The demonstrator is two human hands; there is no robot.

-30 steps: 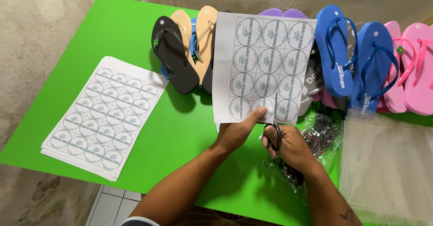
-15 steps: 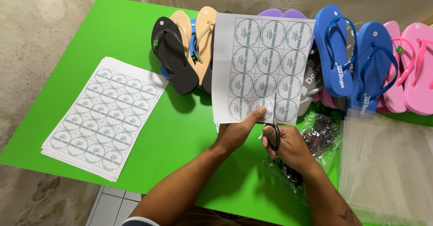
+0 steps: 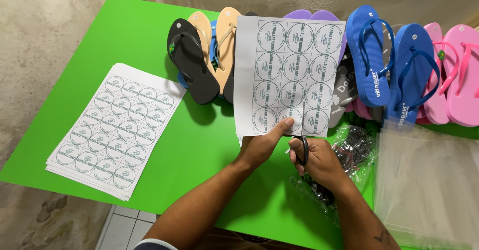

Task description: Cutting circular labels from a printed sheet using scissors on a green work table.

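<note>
Green desk fills most of the view, set against a rough grey wall and with pale floor tiles showing at 7 o'clock. Along its far edge, from 12 to 3 o'clock, lies a row of sandals: black and tan ones at 12, blue ones at 1, pink ones at 3. A heap of clear bags sits at 4 o'clock, and a smaller bag of dark bits lies just beside the right hand. At 9 o'clock rests a stack of sheets, printed with rows of round labels, square and flat on the desk.

One such sheet is held up at the middle, above the desk and in front of the sandals. The left hand pinches its lower edge, thumb on the front face and fingers behind. The right hand is closed through the loops of the scissors, whose blades run up into the sheet between two label columns; how far apart the blades stand is hard to tell from here.

Judging by how it hangs, the sheet is light, thin and floppy, probably easy to crease or tear. A pinch close beside the cut line, as it is held now, looks the best hold; gripped far from the blades, it would likely sag and buckle.
</note>
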